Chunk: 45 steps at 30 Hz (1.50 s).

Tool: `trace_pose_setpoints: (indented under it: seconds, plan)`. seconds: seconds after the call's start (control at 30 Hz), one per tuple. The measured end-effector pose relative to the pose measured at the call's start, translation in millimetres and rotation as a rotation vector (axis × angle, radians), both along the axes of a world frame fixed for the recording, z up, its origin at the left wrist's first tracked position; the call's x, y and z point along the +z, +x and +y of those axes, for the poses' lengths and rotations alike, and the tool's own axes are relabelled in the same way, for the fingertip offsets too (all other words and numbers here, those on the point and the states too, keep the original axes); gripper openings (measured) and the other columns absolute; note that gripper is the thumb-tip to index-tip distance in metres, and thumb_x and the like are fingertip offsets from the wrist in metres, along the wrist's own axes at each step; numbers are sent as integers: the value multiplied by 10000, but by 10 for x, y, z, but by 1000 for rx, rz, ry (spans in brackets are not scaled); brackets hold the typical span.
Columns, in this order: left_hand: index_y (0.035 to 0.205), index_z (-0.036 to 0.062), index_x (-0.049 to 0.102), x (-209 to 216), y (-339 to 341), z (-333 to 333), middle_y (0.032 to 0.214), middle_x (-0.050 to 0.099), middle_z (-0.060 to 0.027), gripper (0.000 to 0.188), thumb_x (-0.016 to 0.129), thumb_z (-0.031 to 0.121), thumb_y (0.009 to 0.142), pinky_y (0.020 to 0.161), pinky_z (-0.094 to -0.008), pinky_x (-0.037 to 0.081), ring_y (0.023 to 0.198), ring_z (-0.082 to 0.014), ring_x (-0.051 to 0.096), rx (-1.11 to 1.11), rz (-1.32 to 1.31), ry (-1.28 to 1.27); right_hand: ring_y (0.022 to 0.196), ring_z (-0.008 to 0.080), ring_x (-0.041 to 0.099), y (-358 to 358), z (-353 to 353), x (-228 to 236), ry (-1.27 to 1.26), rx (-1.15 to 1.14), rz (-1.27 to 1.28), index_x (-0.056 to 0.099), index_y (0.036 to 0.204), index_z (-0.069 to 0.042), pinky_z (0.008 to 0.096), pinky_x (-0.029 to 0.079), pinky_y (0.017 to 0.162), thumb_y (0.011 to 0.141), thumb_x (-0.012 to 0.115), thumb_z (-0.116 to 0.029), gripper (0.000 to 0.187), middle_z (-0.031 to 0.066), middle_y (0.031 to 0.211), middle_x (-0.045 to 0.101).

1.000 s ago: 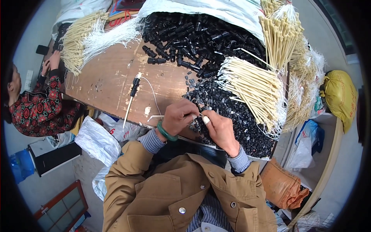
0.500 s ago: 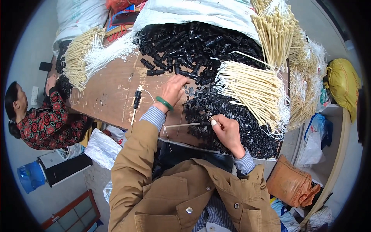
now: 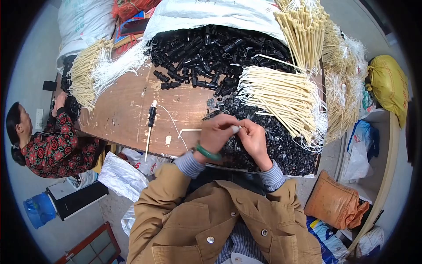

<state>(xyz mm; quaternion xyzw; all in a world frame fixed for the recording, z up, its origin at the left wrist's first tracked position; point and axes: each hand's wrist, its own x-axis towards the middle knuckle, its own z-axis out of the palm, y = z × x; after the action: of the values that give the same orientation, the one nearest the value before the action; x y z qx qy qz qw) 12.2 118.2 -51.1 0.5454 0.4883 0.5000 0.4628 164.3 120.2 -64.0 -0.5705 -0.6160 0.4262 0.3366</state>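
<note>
Stick bundle [image 3: 279, 93] on heap of pieces [image 3: 285, 155], fittings [image 3: 206, 55] behind, partly under sack [image 3: 215, 18], single stick [image 3: 148, 135] left, on table [image 3: 119, 112]

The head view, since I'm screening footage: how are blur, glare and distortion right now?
Head view: left hand looks motion-blurred, right hand sharper; head view: table bows along its near edge, picture corners dark; head view: small highlights on black plastic pieces, no strong glare there.
</note>
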Motion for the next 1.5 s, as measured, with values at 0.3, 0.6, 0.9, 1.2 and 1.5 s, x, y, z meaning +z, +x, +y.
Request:
trace_pose_setpoints:
  seconds: [0.3, 0.6, 0.9, 1.2, 1.5]
  plan:
    - [826, 24, 708, 114, 29, -101, 806, 669, -50, 214, 637, -100, 666, 616, -230, 462, 680, -139, 574, -68, 604, 557, 446, 208, 445, -27, -153, 24, 19, 16, 17, 671, 809, -30, 341, 373, 457, 798, 597, -88, 94, 76, 541, 555]
    - [804, 61, 710, -67, -81, -184, 677, 611, -4, 198, 627, -50, 664, 488, -192, 392, 524, -85, 471, 133, 69, -55, 474, 254, 519, -85, -211, 52, 276, -45, -224, 669, 897, -56, 347, 397, 461, 777, 628, -69, 127, 77, 614, 601]
    - [802, 43, 690, -18, -95, -157, 687, 599, 30, 187, 601, -82, 696, 510, -144, 362, 546, -30, 444, 136, 65, -179, 490, 216, 547, -187, -237, 85, 597, 4, -323, 666, 926, -44, 321, 427, 476, 786, 635, -46, 144, 63, 688, 641]
    - [786, 56, 675, -55, -241, -94, 755, 635, -5, 183, 623, -55, 650, 571, -201, 413, 611, -96, 509, 112, 313, 1, 481, 151, 502, -143, -223, 136, 423, 41, -273, 680, 918, -39, 262, 393, 464, 783, 671, -59, 137, 50, 668, 627]
    - [923, 73, 661, 53, -296, 15, 912, 655, -43, 296, 660, 40, 628, 663, -287, 456, 715, -209, 565, -107, 579, 530, 487, 90, 441, 106, -56, 247, -375, 199, 402, 712, 916, -42, 216, 350, 466, 792, 674, -61, 131, 48, 661, 626]
